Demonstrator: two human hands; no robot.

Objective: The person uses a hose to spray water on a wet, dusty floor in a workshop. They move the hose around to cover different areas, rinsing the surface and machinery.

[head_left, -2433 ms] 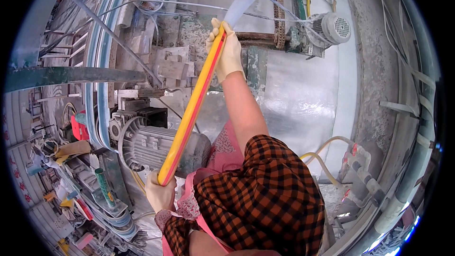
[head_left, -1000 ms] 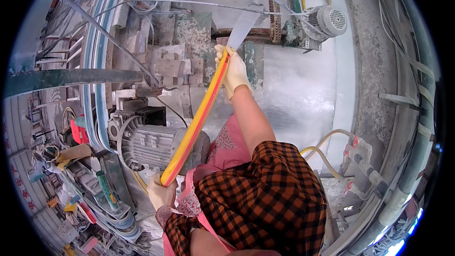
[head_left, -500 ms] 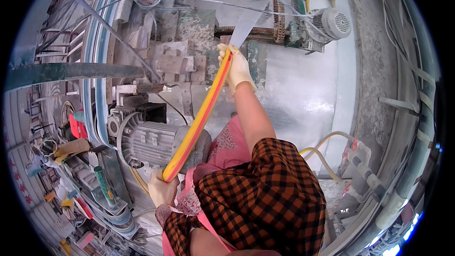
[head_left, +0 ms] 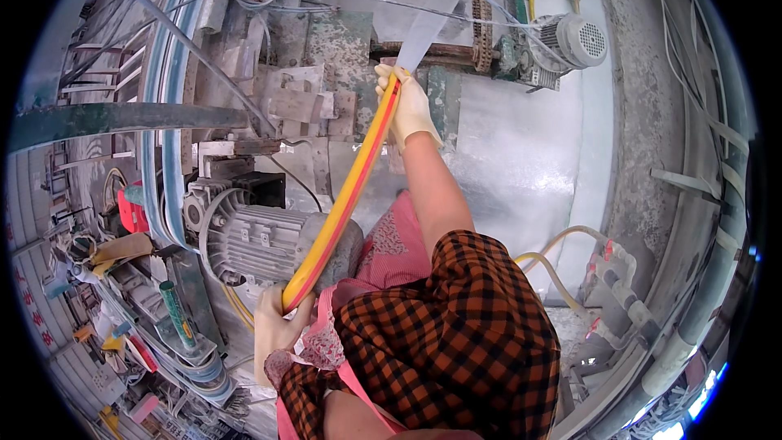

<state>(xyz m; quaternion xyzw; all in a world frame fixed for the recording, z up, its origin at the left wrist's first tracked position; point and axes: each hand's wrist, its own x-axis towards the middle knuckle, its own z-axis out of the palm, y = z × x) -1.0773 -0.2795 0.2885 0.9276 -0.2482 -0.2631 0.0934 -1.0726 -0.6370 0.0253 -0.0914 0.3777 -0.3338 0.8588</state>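
Note:
A yellow hose [head_left: 349, 195] with a red stripe runs slantwise between my two gloved hands. My right hand [head_left: 410, 106], arm stretched forward, is closed round its far end. From that end a whitish spray of water [head_left: 421, 35] shoots away and up to the right. Close to my body, my left hand [head_left: 279, 326] is wrapped round the hose's near part. The hose beyond my left hand is hidden. Under the hose's middle sits a grey finned motor [head_left: 265, 236], just left of my pink apron [head_left: 397, 240].
A smaller motor [head_left: 577, 41] and a rusty drive chain [head_left: 482, 12] stand at the far right. A green beam [head_left: 130, 118] juts in from the left. Cables hang across the far side. Pipes [head_left: 627, 297] with a yellow hose are at the right. A wet metal surface [head_left: 513, 138] spreads ahead.
My right hand and the hose's far end have shifted slightly farther away. My left hand has turned a little on the hose, and the hose bows slightly more. Water keeps spraying.

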